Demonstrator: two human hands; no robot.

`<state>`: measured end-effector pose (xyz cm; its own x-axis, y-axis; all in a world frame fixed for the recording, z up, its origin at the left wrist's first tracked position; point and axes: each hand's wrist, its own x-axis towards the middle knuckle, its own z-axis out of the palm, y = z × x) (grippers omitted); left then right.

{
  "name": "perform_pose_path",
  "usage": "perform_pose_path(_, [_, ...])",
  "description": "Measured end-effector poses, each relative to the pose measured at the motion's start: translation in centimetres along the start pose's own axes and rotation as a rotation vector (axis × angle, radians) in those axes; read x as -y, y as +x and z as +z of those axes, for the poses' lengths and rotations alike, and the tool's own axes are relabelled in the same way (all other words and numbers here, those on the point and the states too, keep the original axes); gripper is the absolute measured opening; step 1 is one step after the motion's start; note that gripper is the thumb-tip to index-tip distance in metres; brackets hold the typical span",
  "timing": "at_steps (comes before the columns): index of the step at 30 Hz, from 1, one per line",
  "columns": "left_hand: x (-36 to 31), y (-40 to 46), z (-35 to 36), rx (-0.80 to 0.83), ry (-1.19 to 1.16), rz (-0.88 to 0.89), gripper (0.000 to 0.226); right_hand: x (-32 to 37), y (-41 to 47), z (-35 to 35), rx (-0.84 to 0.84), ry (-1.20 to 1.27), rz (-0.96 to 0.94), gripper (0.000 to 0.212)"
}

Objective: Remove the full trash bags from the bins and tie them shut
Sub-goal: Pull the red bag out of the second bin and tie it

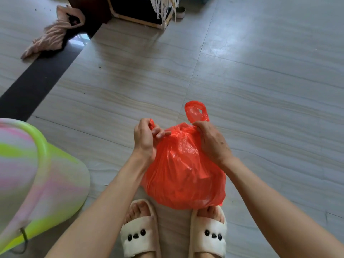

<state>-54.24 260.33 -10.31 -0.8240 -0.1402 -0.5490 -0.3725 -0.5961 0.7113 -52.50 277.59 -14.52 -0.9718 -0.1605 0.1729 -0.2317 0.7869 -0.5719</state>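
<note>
A full red plastic trash bag sits on the tiled floor just in front of my two feet in cream slippers. Its top is gathered into a bunch between my hands. My left hand pinches one red handle strip at the bag's upper left. My right hand grips the other handle, whose loop sticks up above my fingers. A bin with a yellow-green rim and pink and green swirls stands at the left, beside my left forearm.
A pink cloth lies on the floor at the far left, by a dark floor strip. A wooden-framed dark piece of furniture with white fringe stands at the back, a small round tin next to it.
</note>
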Motion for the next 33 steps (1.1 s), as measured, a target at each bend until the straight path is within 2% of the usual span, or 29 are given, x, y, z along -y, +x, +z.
perform_pose_path(4, [-0.4,0.3,-0.7,-0.063,-0.003,-0.008,0.027,0.3,0.1,-0.4,0.003,-0.005,-0.004,0.021])
perform_pose_path(9, [-1.0,-0.3,-1.8,0.017,-0.006,-0.006,0.028,0.0,0.2,-0.9,0.057,-0.098,-0.049,0.022])
perform_pose_path(11, [-1.3,-0.6,-2.6,0.042,0.072,0.017,0.028,-0.4,0.0,-1.0,0.070,-0.110,0.000,0.026])
perform_pose_path(14, [-1.7,-0.7,-3.7,-0.054,0.219,0.045,0.031,-0.3,0.1,-0.7,0.068,-0.089,0.043,0.028])
perform_pose_path(20, [-2.4,-1.1,-2.3,-0.049,0.095,-0.106,0.032,0.6,-0.7,0.1,0.022,0.006,0.126,0.026])
perform_pose_path(28, [-3.6,-1.2,-4.0,-0.127,0.589,0.112,0.029,0.1,0.0,-0.8,0.136,-0.131,0.048,0.020])
perform_pose_path(31, [-3.5,-1.6,-5.3,-0.145,0.599,0.122,0.029,0.2,0.0,-0.6,0.140,-0.129,0.051,0.015])
perform_pose_path(33, [-3.7,-1.8,-5.6,-0.095,0.569,0.108,0.031,0.3,-0.1,-0.5,0.127,-0.115,0.051,0.015])
